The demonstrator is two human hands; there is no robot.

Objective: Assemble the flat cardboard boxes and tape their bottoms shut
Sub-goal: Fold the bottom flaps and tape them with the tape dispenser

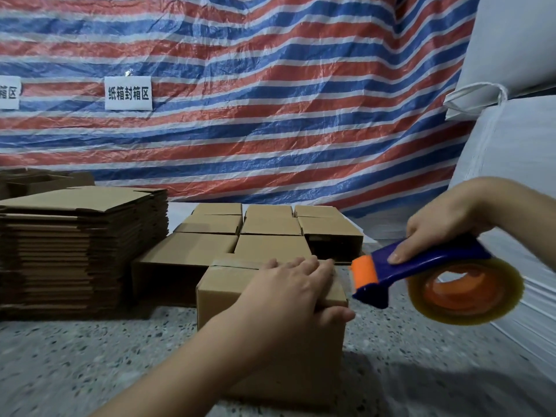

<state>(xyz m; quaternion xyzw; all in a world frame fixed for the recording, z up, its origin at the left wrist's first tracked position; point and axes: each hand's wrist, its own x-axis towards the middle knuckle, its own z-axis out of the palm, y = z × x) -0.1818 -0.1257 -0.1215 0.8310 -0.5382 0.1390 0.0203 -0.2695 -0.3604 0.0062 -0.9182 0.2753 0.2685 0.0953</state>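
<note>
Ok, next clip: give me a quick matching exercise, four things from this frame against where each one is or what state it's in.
Things:
1. tape dispenser
2. stack of flat cartons
3. box under the left hand
4. paper sign

Places or states:
A. hangs on the striped tarp
B. gripped in the right hand
C. piled at the left on the floor
D. standing assembled, tape across its top face, left hand resting on it

Pairs: 1-B, 2-C, 3-D, 4-A
</note>
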